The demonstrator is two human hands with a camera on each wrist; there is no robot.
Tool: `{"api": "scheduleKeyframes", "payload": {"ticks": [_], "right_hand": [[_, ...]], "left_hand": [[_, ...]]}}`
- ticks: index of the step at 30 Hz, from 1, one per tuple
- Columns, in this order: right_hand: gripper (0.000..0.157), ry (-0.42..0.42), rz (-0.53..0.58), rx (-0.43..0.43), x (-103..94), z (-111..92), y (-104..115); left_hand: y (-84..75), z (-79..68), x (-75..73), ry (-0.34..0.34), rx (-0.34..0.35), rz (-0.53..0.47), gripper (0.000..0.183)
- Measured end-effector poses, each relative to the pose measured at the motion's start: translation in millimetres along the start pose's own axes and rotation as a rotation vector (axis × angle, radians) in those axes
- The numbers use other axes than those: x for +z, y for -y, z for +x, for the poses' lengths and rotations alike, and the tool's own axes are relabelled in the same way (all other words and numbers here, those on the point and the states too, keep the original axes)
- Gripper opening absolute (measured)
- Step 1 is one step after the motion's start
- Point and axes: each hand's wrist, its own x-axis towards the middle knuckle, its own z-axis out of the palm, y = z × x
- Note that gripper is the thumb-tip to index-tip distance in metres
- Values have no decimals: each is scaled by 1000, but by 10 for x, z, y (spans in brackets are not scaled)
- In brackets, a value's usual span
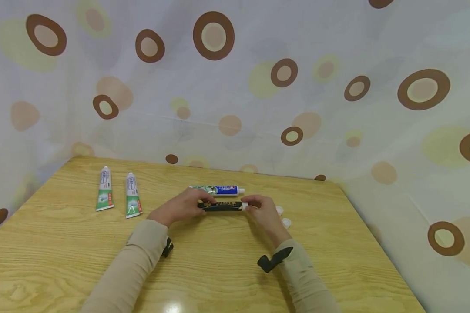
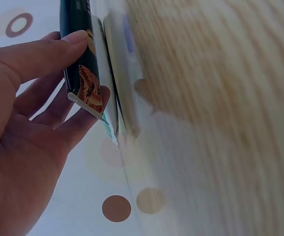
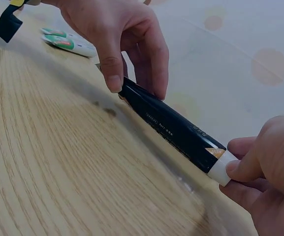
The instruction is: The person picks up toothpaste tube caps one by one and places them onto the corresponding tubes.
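I hold the black, gold-lettered tube (image 1: 223,206) crosswise by its flat end and white cap (image 3: 221,169), cap rightward.

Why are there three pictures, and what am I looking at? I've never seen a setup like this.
There's no machine here, just a person's two bare hands, with cameras worn on the body. The widest picture comes from the head, looking forward and down. The other two come from the wrists: the left one shows the left hand close up, the right one shows both hands.

The left hand has its grip near the flat end of a black tube. The right hand pinches the white cap at the other end.

On the wooden table, a blue-and-green tube lies just beyond, two green-and-white tubes lie to the left, and two small round white pieces lie near the right hand.
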Motion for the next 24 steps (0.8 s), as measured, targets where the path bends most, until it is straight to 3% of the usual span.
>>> {"api": "scheduleKeyframes", "payload": {"ticks": [8,24], "right_hand": [[29,-3,-79,27,42,39,-55],[25,17,-108,-5,63,60,-113]], "left_hand": [[60,33,26,7,52,44,36],[98,30,50,24,17,26,39]]}}
